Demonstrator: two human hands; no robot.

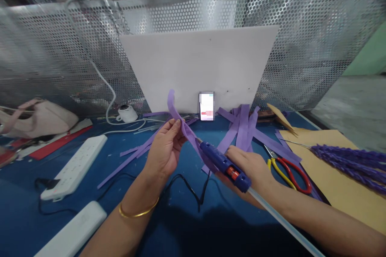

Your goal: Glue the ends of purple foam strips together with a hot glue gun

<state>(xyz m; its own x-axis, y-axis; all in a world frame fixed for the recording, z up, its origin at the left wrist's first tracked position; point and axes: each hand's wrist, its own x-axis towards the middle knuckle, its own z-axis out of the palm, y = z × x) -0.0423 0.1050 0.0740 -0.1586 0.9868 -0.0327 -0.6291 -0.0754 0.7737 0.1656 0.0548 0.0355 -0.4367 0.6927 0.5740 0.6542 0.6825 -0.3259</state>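
My left hand (169,144) pinches a purple paper strip (171,102) between thumb and fingers; its upper end curls above the hand. The strip runs down to the right, under the nozzle of a blue hot glue gun (217,156). Wrapped round the glue gun is my right hand (250,168). A long translucent glue stick (283,217) sticks out of the gun's rear. The nozzle is at the strip; whether it touches I cannot tell. Cut purple strips (241,128) lie beyond my right hand, and more purple strips (135,152) lie left of my left hand.
Red-and-yellow-handled scissors (292,174) lie right of my right hand. Purple braided stems (346,164) rest on tan paper (328,138). A phone (206,105) leans on a white board (199,64). At left are a power strip (75,166), a white cup (127,113) and a handbag (42,118).
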